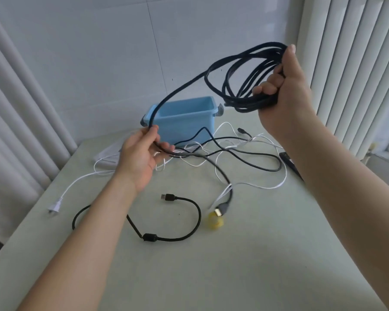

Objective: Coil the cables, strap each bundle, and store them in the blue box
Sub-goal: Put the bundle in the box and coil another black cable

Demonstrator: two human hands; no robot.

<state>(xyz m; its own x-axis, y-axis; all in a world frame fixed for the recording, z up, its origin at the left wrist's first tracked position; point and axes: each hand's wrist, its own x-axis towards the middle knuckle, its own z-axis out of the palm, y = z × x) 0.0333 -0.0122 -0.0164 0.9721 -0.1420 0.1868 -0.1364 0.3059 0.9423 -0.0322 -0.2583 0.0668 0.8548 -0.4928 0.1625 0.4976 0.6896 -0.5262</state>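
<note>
— Right hand (283,90) state?
— Grips the black cable coil (240,102), raised right of the blue box (184,122); left hand (139,158) pinches its trailing run (180,90).
— Hazard?
— Trailing run crosses white cables (267,188) on the table (234,254): pulling it in may snag and drag them

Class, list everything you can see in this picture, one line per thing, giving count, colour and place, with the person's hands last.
thick cable: one, black, coiled in the right hand, running down to the left hand
box: one, blue, open, back of the table
short cable: one, black, looped on the near table
thin cable: one, black, loose in front of the box
white cables: count unclear, tangled by the box, one plug near the left edge
roll: one, yellow, mid-table
flat object: one, black, right side, partly hidden
table: one, pale green
blinds: white, right
left hand: holds the thick cable
right hand: grips the coil
</note>
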